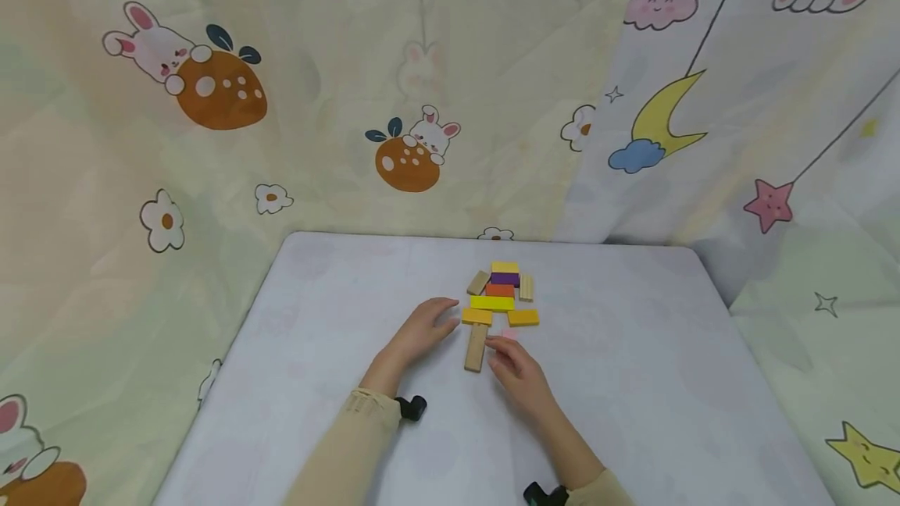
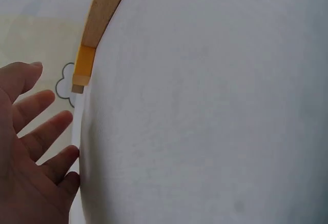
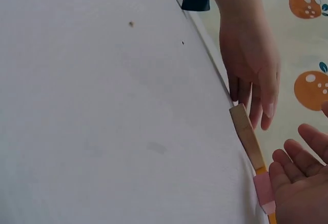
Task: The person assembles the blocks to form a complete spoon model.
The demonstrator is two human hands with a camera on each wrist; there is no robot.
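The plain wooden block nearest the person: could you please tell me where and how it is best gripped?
Probably near the free end of the plain wooden block, from the person's side, pinched across its long sides: it is narrow, points toward the person, and its far end adjoins the left yellow-orange block.

Both forearms extend over the surface (image 1: 675, 389) towards its far edge, converging at mid-width. Left hand (image 1: 419, 332): on the left-edge side of centre, fingers directed inward and gently bent; the left wrist view shows the digits spread and the grasp empty. Left sleeve (image 1: 348, 451): beige, reaching the wrist. Right hand (image 1: 522, 377): on the right-edge side, farther from the far edge than the left, digits loosely bent. Right sleeve (image 1: 603, 492): beige, ending below a bare wrist.
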